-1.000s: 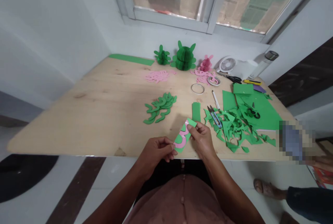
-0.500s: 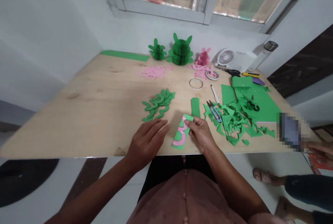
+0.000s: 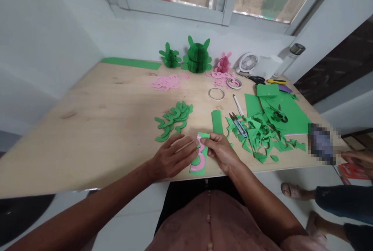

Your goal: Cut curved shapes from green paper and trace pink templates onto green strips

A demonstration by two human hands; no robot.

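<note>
My right hand (image 3: 223,152) pinches the upper right edge of a green paper strip (image 3: 201,172) with its thumb and fingers. On the strip lies a pink wavy paper cutout (image 3: 199,164), shaped like a 3. My left hand (image 3: 174,156) is stretched out from the left, its fingertips over the strip's left edge and partly covering it. Whether those fingers press on the paper I cannot tell. Just beyond is a pile of green wavy cutouts (image 3: 176,115). Another green strip (image 3: 217,121) lies behind my right hand.
Green scraps (image 3: 262,136) and blue-handled snips (image 3: 238,125) lie on the right, near a white pen (image 3: 238,105). Pink cutouts (image 3: 166,82), tape rings (image 3: 216,94), paper rabbit figures (image 3: 197,57) and a small fan (image 3: 248,62) stand farther back. Another person's hand (image 3: 357,159) is at the right edge.
My left hand has moved right, its fingers now reaching over the strip's edge. The strip in my right hand has turned more upright. The whole view has shifted slightly.
</note>
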